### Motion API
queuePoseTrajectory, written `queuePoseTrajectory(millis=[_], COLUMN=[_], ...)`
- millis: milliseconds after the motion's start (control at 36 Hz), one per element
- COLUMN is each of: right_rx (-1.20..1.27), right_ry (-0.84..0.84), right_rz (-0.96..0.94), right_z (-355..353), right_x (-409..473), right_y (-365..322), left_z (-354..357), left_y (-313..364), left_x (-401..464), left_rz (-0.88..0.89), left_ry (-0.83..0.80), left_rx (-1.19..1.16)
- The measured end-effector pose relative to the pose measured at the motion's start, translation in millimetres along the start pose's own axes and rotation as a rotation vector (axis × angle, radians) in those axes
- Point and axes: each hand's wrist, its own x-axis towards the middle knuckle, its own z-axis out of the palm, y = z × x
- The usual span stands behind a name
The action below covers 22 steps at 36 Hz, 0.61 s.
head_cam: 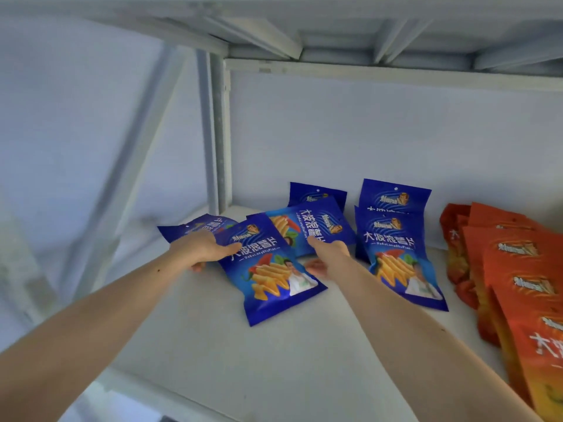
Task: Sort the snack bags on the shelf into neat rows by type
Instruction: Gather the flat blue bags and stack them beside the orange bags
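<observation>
Both forearms reach in from the bottom edge over the white shelf [213, 360]. Left hand [202, 249] grips the top-left edge of the front blue bag [271, 275], thumb on its face, fingers curled underneath; that bag lies tilted, top toward the back. Right hand [327, 257] has fingers curled around the near edge of the sideways blue bag [307, 229], thumb below it.

Blue bags visible, 6 total:
- front one, in left hand
- one half hidden behind left hand [198, 226]
- sideways one, in right hand
- one behind it near the wall [316, 193]
- two overlapping in a column to the right [396, 248], [394, 196]

Orange bags [502, 269] overlap in rows at far right, well apart from the hands (at least 6, exact count unclear, frame edge cuts them off).

Shelf upright post [217, 132] stands at the back-left corner; upper shelf underside [335, 32] is overhead
</observation>
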Motion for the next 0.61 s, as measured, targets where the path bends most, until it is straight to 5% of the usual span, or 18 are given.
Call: queuePoseTrajectory(millis=[167, 389, 611], right_rx=[0.38, 0.166, -0.1], right_ry=[-0.017, 0.144, 0.412], right_rz=[0.169, 0.071, -0.464], right_z=[12.4, 16.7, 14.8], right_x=[9.0, 8.9, -13.0], right_y=[-1.9, -7.2, -41.6], left_z=[10.7, 15.8, 13.3], left_y=[1.0, 8.1, 23.9], left_x=[3.3, 13.6, 12.2], left_rz=[-0.02, 0.058, 0.142], left_ry=[0.004, -0.044, -0.053], left_rx=[-0.304, -0.589, -0.808])
